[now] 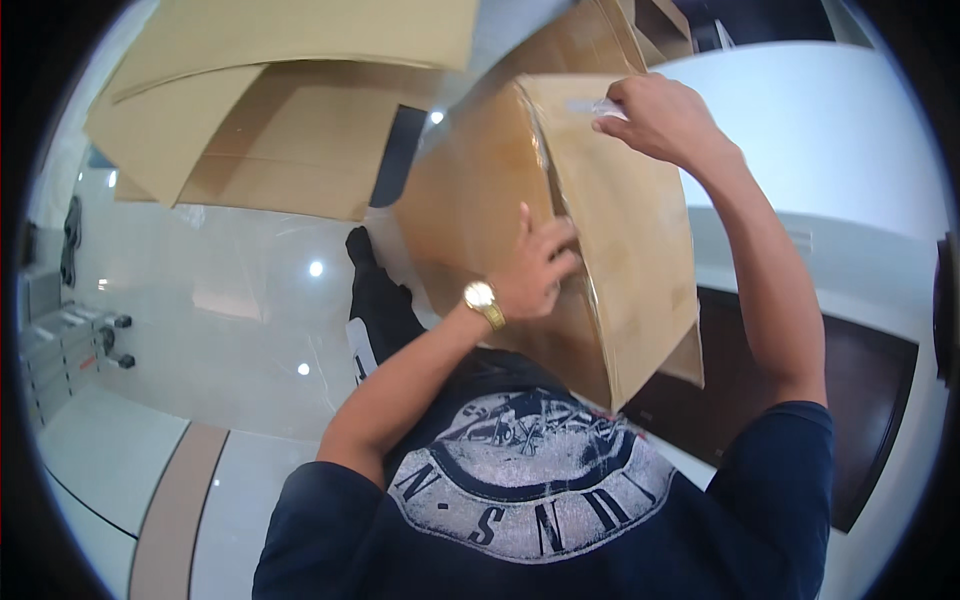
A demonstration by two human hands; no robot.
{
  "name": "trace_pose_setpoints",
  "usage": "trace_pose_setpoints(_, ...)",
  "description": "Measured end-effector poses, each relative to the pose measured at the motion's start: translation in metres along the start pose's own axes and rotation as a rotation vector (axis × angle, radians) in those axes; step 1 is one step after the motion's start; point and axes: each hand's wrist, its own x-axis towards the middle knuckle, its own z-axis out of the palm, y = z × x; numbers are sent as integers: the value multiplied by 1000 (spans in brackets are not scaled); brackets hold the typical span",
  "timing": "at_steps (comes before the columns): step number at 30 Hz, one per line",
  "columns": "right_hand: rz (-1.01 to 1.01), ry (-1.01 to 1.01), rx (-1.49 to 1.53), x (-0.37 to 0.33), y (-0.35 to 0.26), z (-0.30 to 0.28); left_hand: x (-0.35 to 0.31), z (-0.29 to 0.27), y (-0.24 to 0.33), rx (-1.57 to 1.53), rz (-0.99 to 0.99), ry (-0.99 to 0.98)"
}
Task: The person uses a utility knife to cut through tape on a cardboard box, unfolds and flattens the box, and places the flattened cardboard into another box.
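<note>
A big brown cardboard box point(490, 180) stands tilted in front of my body, its long seam edge running down toward my shirt. Clear tape point(609, 109) is pinched in my right hand point(655, 118), at the upper part of the box's narrower side. A strip of the tape seems to lie on the cardboard beside the fingers. My left hand point(540, 265), slightly blurred, rests at the seam with its fingers apart and the index finger raised. Along that seam a narrow gap shows near the left fingertips. A gold wristwatch point(482, 297) is on my left wrist.
Large flattened cardboard sheets point(290, 140) lie to the far left on a glossy white floor point(250, 300). A folded metal ladder point(75, 340) is at the left edge. A dark brown panel point(780, 375) and a white curved surface point(800, 130) are on the right.
</note>
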Motion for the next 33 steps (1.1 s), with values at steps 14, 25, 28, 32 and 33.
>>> trace_pose_setpoints(14, 647, -231, 1310, -267, -49, 134, 9, -11, 55, 295, -388, -254)
trace_pose_setpoints(25, 382, -268, 884, -282, -87, 144, 24, -50, 13, -24, 24, -788)
trace_pose_setpoints(28, 362, -347, 773, -289, -94, 149, 25, -52, 11, -28, 22, -801)
trace_pose_setpoints(32, 337, -453, 595, -334, -104, 171, 19, -55, 8, 3, 21, -754)
trace_pose_setpoints(33, 339, -485, 563, -346, -106, 173, 18, -55, 9, -10, 16, -742)
